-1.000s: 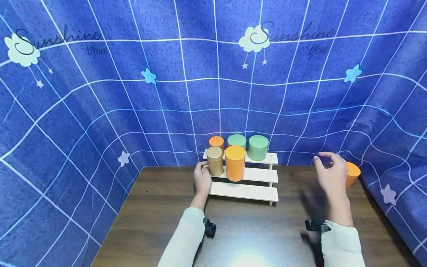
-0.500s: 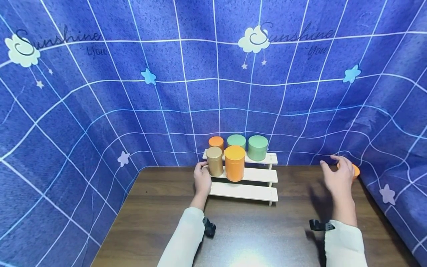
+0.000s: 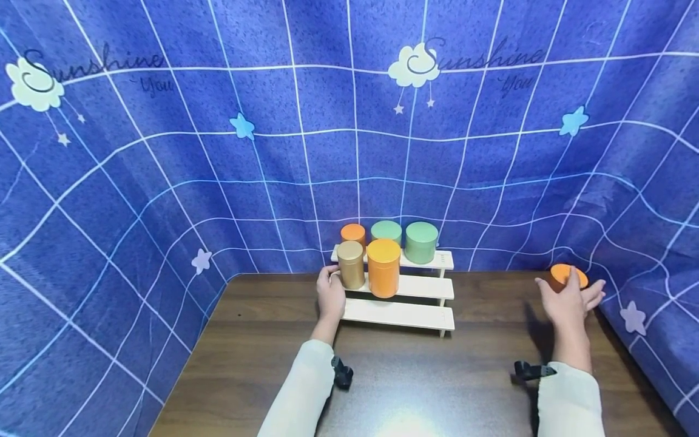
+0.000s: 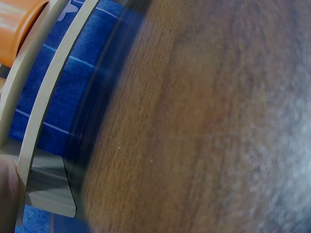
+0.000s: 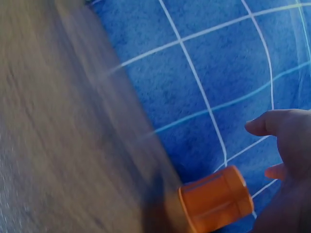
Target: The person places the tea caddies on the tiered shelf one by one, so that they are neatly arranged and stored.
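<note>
A white three-tier display rack (image 3: 398, 313) stands at the back of the table in the head view. My left hand (image 3: 330, 294) grips its left end; in the left wrist view a bit of that hand (image 4: 8, 196) touches the rack's edge. On the middle tier sit a gold canister (image 3: 351, 267) and a large yellow-orange canister (image 3: 384, 270). Far right, my right hand (image 3: 570, 309) has its fingers spread just in front of an orange canister (image 3: 558, 274), partly hidden behind it. In the right wrist view this upright canister (image 5: 216, 199) and the thumb appear apart.
The top tier bears a small orange canister (image 3: 353, 232) and two green ones, a partly covered green canister (image 3: 386, 229) and a green canister (image 3: 421, 243) at right. A blue curtain (image 3: 262, 182) borders the brown wooden table (image 3: 262, 364) behind and on both sides.
My right hand has moved right to the orange canister, and its fingers have spread. The left hand has stayed on the rack, which has not moved.
</note>
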`<action>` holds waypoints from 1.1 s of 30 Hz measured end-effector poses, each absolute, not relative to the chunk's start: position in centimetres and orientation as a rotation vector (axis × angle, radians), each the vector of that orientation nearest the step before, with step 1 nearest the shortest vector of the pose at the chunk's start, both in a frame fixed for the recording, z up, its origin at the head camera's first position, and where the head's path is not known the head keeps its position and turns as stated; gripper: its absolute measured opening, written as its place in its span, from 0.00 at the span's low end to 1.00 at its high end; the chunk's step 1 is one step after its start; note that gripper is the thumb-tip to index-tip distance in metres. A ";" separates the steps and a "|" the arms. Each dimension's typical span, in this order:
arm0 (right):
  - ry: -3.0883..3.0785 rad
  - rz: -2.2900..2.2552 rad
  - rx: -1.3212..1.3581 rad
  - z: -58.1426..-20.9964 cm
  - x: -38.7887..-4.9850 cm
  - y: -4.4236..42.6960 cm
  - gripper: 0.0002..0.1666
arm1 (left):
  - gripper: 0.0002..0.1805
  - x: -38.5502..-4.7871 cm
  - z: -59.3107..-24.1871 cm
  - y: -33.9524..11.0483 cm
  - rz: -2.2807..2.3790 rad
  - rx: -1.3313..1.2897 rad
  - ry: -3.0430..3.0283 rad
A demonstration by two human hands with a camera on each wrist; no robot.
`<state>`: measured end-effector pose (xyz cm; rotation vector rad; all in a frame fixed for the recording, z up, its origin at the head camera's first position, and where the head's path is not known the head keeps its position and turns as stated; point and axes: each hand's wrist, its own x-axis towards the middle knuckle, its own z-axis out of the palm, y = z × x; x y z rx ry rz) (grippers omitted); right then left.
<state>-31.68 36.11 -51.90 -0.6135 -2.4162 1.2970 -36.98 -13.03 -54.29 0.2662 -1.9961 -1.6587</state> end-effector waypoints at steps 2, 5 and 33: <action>-2.449 1.314 -0.631 -52.1 -31.7 36.4 0.54 | 0.15 -37.0 -54.2 -13.1 -1.655 0.271 -1.999; -2.463 1.327 -0.660 -52.5 -31.8 36.7 0.52 | 0.15 -36.9 -54.2 -13.0 -1.650 0.283 -2.007; -1.508 1.779 -0.906 -52.6 -32.2 36.8 0.45 | 0.15 -36.9 -54.2 -13.0 -1.662 0.282 -2.003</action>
